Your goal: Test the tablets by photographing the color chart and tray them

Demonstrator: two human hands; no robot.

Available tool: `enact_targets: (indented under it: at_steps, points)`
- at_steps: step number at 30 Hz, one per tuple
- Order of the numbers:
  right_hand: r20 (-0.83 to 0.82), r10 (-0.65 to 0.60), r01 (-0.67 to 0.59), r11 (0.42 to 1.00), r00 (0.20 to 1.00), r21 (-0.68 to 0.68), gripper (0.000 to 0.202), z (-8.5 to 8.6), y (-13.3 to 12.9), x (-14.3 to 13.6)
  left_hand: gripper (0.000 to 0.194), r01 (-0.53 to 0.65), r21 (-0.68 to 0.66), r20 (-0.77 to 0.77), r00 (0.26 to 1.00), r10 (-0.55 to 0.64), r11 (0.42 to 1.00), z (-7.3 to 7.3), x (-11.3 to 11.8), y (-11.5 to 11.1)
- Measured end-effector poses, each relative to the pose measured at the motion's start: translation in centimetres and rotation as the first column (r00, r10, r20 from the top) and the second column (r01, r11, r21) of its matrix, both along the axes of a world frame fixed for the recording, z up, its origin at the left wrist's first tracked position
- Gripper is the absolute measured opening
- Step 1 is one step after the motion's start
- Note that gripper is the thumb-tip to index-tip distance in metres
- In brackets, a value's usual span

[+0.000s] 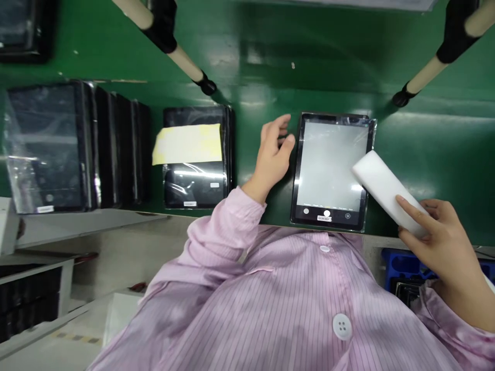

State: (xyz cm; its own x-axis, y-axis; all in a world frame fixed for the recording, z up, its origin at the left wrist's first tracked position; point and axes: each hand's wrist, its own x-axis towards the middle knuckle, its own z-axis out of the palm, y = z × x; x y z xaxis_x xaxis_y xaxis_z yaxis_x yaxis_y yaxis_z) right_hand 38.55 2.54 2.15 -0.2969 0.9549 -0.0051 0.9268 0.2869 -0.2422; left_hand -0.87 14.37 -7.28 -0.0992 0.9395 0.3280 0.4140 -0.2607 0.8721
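A tablet [334, 159] in clear film lies in front of me on the green bench. Its lit screen shows a pale grey picture with camera-style buttons along the bottom. My right hand [441, 237] grips a long white block [389, 190], whose far end overlaps the tablet's right edge in view; whether they touch I cannot tell. Just left of the tablet, my left hand [273, 152] is held with loosely bent fingers, thumb apart and nothing in it. Further left, a yellow-and-white slip [189, 144] rests on a stack of dark tablets [193, 193].
Several film-wrapped tablets [46, 149] lean in a row at the left, with another dark stack [23, 31] behind. Two beige rods [185, 62] [427, 74] with black joints come down onto the bench [266, 98]. A blue tray [402, 263] sits below the bench edge at right.
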Motion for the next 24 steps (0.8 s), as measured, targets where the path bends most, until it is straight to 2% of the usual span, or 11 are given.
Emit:
enact_targets:
  at_steps: [3, 5, 8, 15, 24]
  points:
    - [0.012, 0.005, -0.005, 1.0, 1.0, -0.01, 0.05, 0.0, 0.1, 0.0, 0.069, 0.0, -0.032, 0.103, 0.995, 0.003, 0.999, -1.4, 1.3, 4.6]
    - [0.018, -0.007, 0.008, 1.0, 1.0, -0.023, 0.05, 0.0, 0.1, -0.1, 0.069, -0.003, -0.02, 0.095, 0.995, 0.005, 1.0, -1.7, 2.1, 5.6]
    - [-0.003, -0.026, 0.026, 0.998, 1.0, -0.051, 0.051, 0.2, 0.0, -0.4, 0.065, 0.016, 0.006, 0.083, 0.996, -0.017, 1.0, -1.7, 2.4, 5.4]
    - [-0.036, -0.015, 0.014, 0.999, 0.999, -0.037, 0.052, 0.4, 0.0, -0.9, 0.062, 0.084, -0.009, 0.204, 0.976, -0.081, 0.996, -2.4, 0.6, 5.6]
    - [-0.07, -0.012, 0.009, 0.999, 0.998, -0.035, 0.056, 0.3, -0.2, -1.3, 0.067, 0.074, -0.047, 0.129, 0.989, -0.068, 0.996, -1.8, 0.2, 5.3]
